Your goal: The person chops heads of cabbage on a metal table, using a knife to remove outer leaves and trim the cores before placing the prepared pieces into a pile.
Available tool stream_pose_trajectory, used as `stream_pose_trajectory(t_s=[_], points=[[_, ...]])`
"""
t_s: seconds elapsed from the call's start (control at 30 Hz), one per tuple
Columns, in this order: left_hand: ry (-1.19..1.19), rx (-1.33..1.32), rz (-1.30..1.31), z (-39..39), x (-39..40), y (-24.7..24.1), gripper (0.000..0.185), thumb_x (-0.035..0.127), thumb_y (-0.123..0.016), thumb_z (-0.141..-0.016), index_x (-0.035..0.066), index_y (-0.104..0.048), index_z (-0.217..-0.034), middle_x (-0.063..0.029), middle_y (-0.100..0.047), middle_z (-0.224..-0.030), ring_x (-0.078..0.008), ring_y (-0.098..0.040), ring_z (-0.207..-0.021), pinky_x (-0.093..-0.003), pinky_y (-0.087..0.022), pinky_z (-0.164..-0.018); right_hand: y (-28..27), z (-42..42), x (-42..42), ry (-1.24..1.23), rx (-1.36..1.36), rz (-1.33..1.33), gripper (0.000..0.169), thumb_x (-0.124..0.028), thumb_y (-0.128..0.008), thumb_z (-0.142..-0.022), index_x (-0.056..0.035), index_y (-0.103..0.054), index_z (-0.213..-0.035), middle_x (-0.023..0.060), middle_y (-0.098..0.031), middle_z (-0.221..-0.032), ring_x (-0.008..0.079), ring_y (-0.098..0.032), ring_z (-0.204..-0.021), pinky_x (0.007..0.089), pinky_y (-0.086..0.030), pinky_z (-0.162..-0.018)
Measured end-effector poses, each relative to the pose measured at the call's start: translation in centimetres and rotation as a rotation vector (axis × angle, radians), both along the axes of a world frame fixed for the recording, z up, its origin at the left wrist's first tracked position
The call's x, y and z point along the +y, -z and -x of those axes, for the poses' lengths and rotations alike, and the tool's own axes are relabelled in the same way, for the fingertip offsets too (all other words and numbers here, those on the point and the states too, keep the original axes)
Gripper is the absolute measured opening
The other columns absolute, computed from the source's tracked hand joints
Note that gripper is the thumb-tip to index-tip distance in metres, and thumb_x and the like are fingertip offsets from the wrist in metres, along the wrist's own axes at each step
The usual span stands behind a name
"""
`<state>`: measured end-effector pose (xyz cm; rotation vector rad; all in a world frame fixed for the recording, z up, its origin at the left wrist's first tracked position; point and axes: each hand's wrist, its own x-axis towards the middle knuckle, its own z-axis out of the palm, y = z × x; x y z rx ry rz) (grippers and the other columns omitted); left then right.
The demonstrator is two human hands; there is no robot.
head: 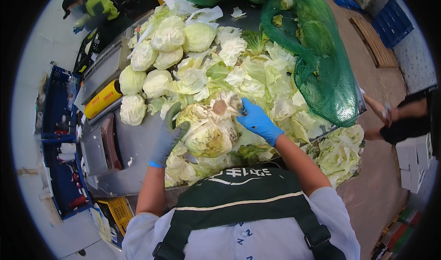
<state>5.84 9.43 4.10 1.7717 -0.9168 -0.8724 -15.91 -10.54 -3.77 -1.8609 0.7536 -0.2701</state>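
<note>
A cabbage head (209, 136) with browned, spotted outer leaves lies in front of me, its brownish cut stem (219, 107) facing up. My left hand (169, 136), in a greyish glove with a blue cuff beneath, rests against the cabbage's left side with thumb and fingers spread around it. In a blue glove, my right hand (259, 120) pinches a discoloured outer leaf (235, 103) beside the stem. Something small and dark shows at those fingertips; what it is I cannot tell. Loose cabbage leaves (244, 79) surround the head on the metal table (137, 156).
Several pale trimmed cabbages (167, 37) are piled at back left, near a yellow roll (103, 98). A green mesh sack (327, 60) of cabbages lies along the right. Leaves (339, 153) heap beyond the right edge. One person (100, 6) works at far left; another's arm (377, 108) shows at right.
</note>
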Motion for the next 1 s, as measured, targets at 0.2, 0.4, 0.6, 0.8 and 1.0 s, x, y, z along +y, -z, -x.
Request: stream_pose_trajectory(t_s=[0.2, 0.4, 0.6, 0.8, 1.0], points=[[-0.060, 0.073, 0.061, 2.6, 0.8, -1.7, 0.073, 0.022, -0.070, -0.087, 0.004, -0.032, -0.147, -0.0179, -0.044, -0.138, -0.0210, -0.046, -0.123, -0.0320, -0.042, -0.100, -5.7, -4.8, 1.3, -0.307, -0.077, 0.095, 0.076, -0.035, -0.073, -0.079, -0.0056, -0.039, -0.140, 0.0152, -0.065, -0.115, 0.0232, -0.063, -0.093, 0.0353, -0.050, -0.075], [-0.291, 0.111, 0.086, 0.5, 4.1, 1.7, 0.069, 0.029, -0.063, -0.094, 0.010, -0.027, -0.150, -0.0151, -0.044, -0.138, -0.0200, -0.050, -0.118, -0.0316, -0.046, -0.093, -4.9, -4.1, -2.8, 0.342, -0.307, -0.422, 0.063, -0.050, -0.062, -0.089, -0.0009, -0.051, -0.125, 0.0068, -0.066, -0.088, 0.0096, -0.054, -0.064, 0.0240, -0.043, -0.056], [-0.302, 0.387, 0.000, 3.5, 9.1, 6.8, 0.077, 0.020, -0.067, -0.091, 0.006, -0.020, -0.150, -0.0111, -0.058, -0.123, -0.0185, -0.058, -0.108, -0.0290, -0.047, -0.094, 0.3, -1.2, 6.1, -0.074, -0.127, -0.194, 0.067, -0.053, -0.053, -0.093, -0.0005, -0.049, -0.134, 0.0225, -0.060, -0.123, 0.0333, -0.061, -0.109, 0.0381, -0.046, -0.095], [-0.205, 0.403, 0.132, 2.5, 7.2, 5.1, 0.066, 0.022, -0.062, -0.094, -0.002, -0.028, -0.145, -0.0106, -0.059, -0.121, -0.0180, -0.057, -0.111, -0.0297, -0.045, -0.099, -4.5, -0.2, 6.5, -0.149, -0.058, 0.169, 0.075, -0.053, -0.067, -0.083, -0.0083, -0.047, -0.140, 0.0219, -0.056, -0.130, 0.0352, -0.058, -0.115, 0.0390, -0.048, -0.095], [-0.051, 0.237, 0.116, 1.6, -1.8, 3.7, 0.067, 0.021, -0.063, -0.092, -0.003, -0.030, -0.145, -0.0178, -0.059, -0.126, -0.0198, -0.059, -0.112, -0.0294, -0.046, -0.098, -5.1, 1.7, 1.4, 0.121, -0.113, 0.527, 0.060, -0.044, -0.072, -0.083, -0.0103, -0.056, -0.130, 0.0153, -0.068, -0.104, 0.0292, -0.067, -0.071, 0.0395, -0.054, -0.069]])
